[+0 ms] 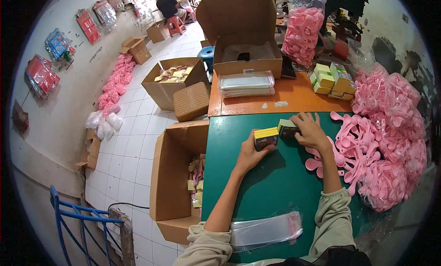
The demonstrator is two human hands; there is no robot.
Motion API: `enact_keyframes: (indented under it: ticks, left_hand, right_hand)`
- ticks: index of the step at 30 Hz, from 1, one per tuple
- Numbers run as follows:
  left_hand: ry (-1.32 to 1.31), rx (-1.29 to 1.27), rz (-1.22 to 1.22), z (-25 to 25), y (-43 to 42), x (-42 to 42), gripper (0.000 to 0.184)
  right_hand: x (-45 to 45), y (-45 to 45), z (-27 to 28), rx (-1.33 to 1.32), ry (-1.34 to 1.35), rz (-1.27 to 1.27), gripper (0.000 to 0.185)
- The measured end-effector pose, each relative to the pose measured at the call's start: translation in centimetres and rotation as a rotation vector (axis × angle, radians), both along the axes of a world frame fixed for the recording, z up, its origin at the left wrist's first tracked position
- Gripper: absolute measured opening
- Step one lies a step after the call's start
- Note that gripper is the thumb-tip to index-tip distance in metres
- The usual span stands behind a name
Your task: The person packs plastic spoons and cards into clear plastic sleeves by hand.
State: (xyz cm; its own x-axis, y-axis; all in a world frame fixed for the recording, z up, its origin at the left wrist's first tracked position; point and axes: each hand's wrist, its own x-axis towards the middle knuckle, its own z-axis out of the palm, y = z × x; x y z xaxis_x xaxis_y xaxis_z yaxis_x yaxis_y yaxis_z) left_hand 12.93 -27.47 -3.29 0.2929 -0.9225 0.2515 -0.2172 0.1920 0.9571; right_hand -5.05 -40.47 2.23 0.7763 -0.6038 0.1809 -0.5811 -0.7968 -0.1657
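My left hand (253, 152) is closed round a stack of small yellow-edged boxes (266, 138) above the green table (220, 174). Close by on the right, my right hand (312, 130) has its fingers on a small green-topped dark box (287, 128), which touches or nearly touches the stack. Loose pink spoons (360, 151) lie to the right of my right forearm. Clear plastic sleeves (264, 231) are near the table's front edge, between my forearms.
Bagged pink spoons (388, 128) pile up at the right. An orange table (294, 100) behind holds an open carton (250, 64), plastic packs (245, 82) and small boxes (340, 78). A large open carton (172, 174) stands left. A person (169, 6) sits far back.
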Motion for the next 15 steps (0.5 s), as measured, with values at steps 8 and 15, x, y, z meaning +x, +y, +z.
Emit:
enact_keyframes:
  ticks: [8,15]
  left_hand:
    - [0.001,-0.006,-0.008,0.0,0.1,0.0,0.04]
    - [0.543,0.008,-0.009,-1.3,-0.2,1.1,0.032]
  right_hand:
    - [0.2,-1.1,-1.2,0.249,-0.275,0.095,0.04]
    - [-0.5,-1.3,0.7,0.636,-0.306,0.21,0.034]
